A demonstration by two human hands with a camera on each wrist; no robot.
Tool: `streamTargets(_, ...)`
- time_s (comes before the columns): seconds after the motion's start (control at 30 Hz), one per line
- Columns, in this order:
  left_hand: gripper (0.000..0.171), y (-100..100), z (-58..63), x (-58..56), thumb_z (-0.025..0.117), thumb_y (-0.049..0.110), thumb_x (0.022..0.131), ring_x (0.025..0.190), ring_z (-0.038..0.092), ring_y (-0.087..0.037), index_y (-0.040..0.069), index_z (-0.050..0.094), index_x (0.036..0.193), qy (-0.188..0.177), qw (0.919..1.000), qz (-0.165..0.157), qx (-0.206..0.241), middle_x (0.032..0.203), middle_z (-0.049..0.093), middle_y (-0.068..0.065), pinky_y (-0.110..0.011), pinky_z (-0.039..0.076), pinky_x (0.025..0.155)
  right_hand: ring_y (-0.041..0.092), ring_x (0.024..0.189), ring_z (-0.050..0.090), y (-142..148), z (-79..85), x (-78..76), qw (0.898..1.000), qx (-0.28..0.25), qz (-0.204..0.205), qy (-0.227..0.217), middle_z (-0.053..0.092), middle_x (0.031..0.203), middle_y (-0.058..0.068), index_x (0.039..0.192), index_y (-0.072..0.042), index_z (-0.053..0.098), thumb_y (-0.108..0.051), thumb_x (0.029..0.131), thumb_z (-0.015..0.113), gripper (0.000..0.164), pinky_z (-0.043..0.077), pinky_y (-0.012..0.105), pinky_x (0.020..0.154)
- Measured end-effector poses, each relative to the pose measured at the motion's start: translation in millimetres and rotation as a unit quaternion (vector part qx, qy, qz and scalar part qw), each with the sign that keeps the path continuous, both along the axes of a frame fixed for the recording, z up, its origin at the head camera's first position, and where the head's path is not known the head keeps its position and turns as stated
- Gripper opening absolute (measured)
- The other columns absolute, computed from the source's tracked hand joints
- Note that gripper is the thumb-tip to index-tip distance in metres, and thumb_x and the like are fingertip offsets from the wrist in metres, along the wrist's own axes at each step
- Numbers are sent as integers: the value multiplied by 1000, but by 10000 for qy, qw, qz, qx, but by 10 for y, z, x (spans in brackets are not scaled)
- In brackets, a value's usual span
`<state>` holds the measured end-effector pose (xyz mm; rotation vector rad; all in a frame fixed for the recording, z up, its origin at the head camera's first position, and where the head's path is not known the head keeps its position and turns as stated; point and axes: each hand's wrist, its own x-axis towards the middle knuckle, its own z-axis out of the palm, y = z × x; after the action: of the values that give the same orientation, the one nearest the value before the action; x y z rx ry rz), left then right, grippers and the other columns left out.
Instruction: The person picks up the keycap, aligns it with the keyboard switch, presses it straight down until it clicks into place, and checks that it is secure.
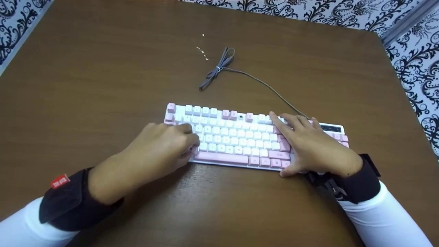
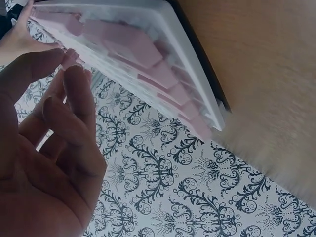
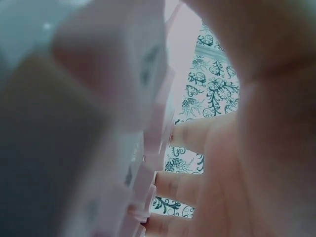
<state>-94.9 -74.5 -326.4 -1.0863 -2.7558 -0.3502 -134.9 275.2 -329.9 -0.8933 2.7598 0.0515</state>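
Note:
A white and pink keyboard [image 1: 236, 140] lies on the brown table. Over its left end, my left hand [image 1: 168, 144] has its fingers bent in toward the keys. From the left wrist view, thumb and index fingertip pinch a small pink keycap [image 2: 70, 58], close to the keyboard's key rows [image 2: 128, 44]. My right hand [image 1: 308, 147] rests spread across the right part of the keyboard, fingers reaching toward the back edge and thumb at the front edge. In the right wrist view, its straight fingers [image 3: 182, 185] touch the pink keys [image 3: 158, 123]. The keys beneath that palm are hidden.
A grey cable [image 1: 267, 85] runs from the keyboard's back edge to a tied bundle [image 1: 219, 68] behind it. Small bright specks [image 1: 202, 51] lie left of the bundle. Beyond the table [image 1: 103, 68] is a white floor with black scroll patterns [image 1: 308, 10].

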Motion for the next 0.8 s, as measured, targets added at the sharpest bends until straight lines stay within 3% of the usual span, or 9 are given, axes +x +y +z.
streamTargets(0.33,18,-17,-32,95,73,6,83,48,42,-10,16,70,68,127,9992,101,-359,63,59,2,-29,34,41,42,137,39,0,0,3,10000,-11,4,-5,36,151,22,161,-13,10,-61,53,89,142,30,77,102)
streamTargets(0.5,25,-25,-38,140,71,-7,76,47,42,-11,17,71,67,451,9970,151,-619,63,60,1,-32,34,39,42,138,38,-5,3,-3,10000,5,4,14,35,151,22,161,-13,10,-60,53,89,142,30,76,102)
streamTargets(0.8,25,-10,-59,144,69,-10,74,47,42,-11,15,69,67,467,9973,143,-551,62,59,0,-33,35,37,42,137,38,-15,11,3,10000,-30,-10,-37,35,151,22,161,-12,9,-58,54,90,142,29,78,102)
